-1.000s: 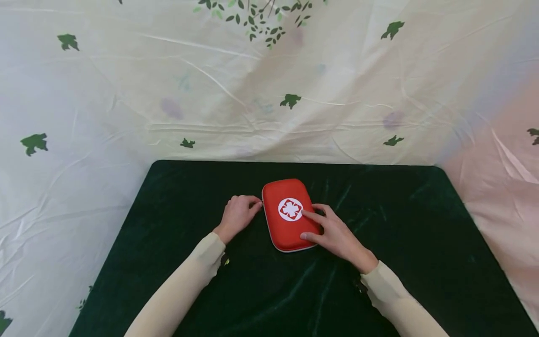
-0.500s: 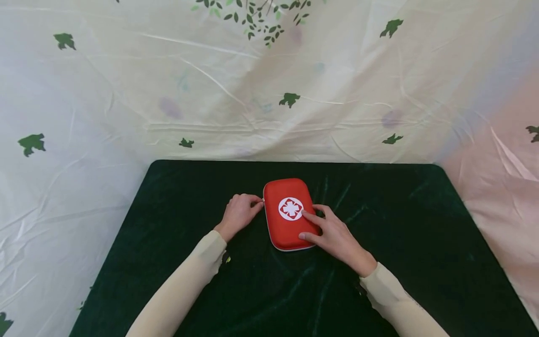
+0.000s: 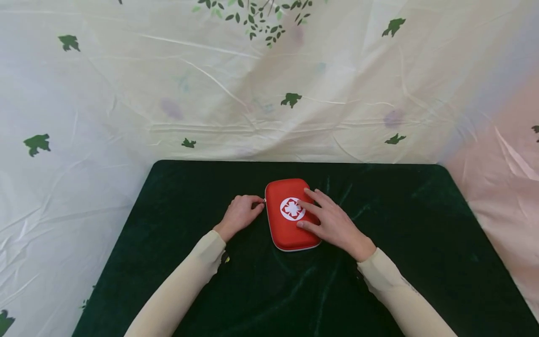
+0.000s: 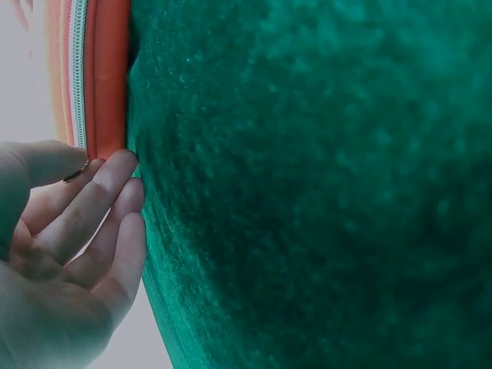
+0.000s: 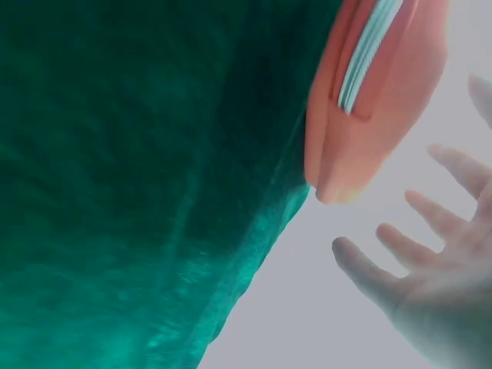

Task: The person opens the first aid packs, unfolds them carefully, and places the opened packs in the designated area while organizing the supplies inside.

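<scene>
A red zippered first-aid case [image 3: 283, 230] with a white round cross emblem [image 3: 290, 209] lies flat on the dark green cloth. At its left side my left hand [image 3: 240, 213] pinches the small zipper pull [image 4: 74, 175] between thumb and forefinger, and the closed zipper teeth [image 4: 79, 69] run along the edge in the left wrist view. My right hand [image 3: 337, 224] is over the case's right half, fingers spread and fairly straight. In the right wrist view, those fingers [image 5: 434, 215] appear apart from the case's side [image 5: 384, 100], where a stretch of zipper ends.
The green velvet cloth [image 3: 202, 290] covers a table with rounded far corners. Behind it and at both sides hang pale curtains [image 3: 236, 84] with green bird and leaf prints. A dark wrist device [image 3: 225, 257] shows under the left cuff.
My right hand has lifted off the case's right edge, spreading its fingers and moving slightly up and away. The left hand keeps its pinch, nearly still; the case has shifted very slightly right.
</scene>
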Demonstrator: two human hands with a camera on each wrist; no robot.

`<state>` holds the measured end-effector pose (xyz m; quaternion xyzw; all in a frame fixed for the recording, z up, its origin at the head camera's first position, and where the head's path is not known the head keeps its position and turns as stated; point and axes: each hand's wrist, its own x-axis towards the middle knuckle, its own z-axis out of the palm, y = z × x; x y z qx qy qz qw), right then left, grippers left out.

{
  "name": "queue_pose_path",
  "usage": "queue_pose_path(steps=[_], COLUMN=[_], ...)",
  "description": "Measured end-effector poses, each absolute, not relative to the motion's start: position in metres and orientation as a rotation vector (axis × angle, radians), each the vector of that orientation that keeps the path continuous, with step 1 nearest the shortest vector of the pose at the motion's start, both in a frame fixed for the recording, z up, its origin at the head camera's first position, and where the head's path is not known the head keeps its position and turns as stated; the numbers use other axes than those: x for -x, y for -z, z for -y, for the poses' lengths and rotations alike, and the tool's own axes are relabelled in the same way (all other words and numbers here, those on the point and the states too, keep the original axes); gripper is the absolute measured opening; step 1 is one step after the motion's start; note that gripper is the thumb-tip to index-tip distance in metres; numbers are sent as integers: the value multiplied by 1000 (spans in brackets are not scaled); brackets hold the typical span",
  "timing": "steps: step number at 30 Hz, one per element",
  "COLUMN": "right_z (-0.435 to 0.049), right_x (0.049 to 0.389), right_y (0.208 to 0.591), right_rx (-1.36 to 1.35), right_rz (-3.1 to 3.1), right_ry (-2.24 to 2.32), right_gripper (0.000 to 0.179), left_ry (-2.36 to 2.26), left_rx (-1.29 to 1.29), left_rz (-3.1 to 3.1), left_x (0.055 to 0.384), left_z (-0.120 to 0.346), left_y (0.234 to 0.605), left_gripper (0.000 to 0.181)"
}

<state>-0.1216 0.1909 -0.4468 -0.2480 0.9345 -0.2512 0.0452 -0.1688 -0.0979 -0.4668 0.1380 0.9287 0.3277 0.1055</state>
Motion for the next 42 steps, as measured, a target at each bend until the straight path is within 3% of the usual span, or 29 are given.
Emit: queue_pose_path(steps=[8, 20, 42], right_z=[-178, -178, -170], right_x=[145, 146, 151], right_y=[450, 450, 449], right_rx=[811, 672, 695], right_rz=[-2720, -2661, -2625], right_ry=[678, 629, 655], right_gripper=[75, 80, 80], left_ry=[-925, -768, -725], left_rx=[-459, -539, -637], left_rz=[-2737, -2759, -2740], left_x=[168, 165, 146], left_z=[99, 102, 113], left_y=[467, 463, 461], left_gripper=[24, 20, 19])
